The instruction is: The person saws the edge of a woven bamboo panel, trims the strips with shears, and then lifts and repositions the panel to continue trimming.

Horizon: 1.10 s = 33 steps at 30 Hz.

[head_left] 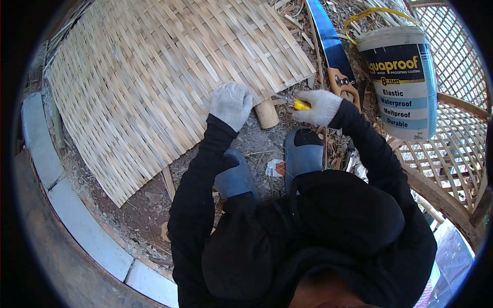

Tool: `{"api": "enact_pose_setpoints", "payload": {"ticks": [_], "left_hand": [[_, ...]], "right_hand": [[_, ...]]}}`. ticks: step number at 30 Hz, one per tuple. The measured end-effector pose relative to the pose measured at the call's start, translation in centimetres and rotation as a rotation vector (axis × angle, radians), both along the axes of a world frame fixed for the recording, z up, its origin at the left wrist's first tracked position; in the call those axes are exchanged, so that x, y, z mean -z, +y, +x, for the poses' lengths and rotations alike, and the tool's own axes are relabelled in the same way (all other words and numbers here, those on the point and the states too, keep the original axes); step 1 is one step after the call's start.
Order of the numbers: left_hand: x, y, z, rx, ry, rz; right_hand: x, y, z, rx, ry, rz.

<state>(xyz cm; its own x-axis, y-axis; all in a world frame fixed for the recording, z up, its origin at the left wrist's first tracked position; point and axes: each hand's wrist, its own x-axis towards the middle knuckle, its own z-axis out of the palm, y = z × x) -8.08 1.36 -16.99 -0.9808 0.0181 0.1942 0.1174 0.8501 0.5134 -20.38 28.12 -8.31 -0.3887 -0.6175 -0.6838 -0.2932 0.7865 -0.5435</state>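
Observation:
A large woven bamboo mat lies across the upper left, its near edge resting by a short round piece of wood. My left hand, in a whitish glove, is closed at the mat's near edge, with its fingers pressed together; what they hold, if anything, is hidden. To the right of the wood, my right hand, also gloved, is wrapped round a tool with a yellow handle. The tool's thin dark tip points left toward the mat's edge.
A handsaw with a wooden handle lies beyond my right hand. At the right stand a white bucket and a woven lattice. Pale blocks line the left. Wood scraps and a torn wrapper lie near my shoes.

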Motion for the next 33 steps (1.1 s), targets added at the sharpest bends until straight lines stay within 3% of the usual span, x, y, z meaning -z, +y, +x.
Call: {"api": "enact_pose_setpoints", "payload": {"ticks": [2, 5, 20, 23, 26, 33], "left_hand": [[-0.6, 0.0, 0.0, -0.04, 0.004, 0.003], [-1.0, -0.4, -0.1, -0.064, 0.01, 0.051], [-1.7, -1.0, 0.5, -0.077, 0.007, 0.111], [-1.3, -1.0, 0.2, -0.048, 0.006, 0.113], [-1.0, -0.9, -0.2, -0.007, 0.044, 0.09], [-0.1, 0.2, -0.2, 0.026, -0.05, 0.077]], "right_hand": [[0.6, 0.1, -0.8, -0.162, -0.031, -0.006], [-0.1, -1.1, -2.1, 0.013, -0.424, 0.262], [0.1, -3.7, -5.0, -0.143, -0.478, 0.208], [1.0, -2.9, -4.5, -0.027, -0.555, 0.182], [1.5, -2.2, -4.0, -0.037, -0.439, 0.139], [1.8, -2.2, -4.0, -0.01, -0.534, 0.074]]}}
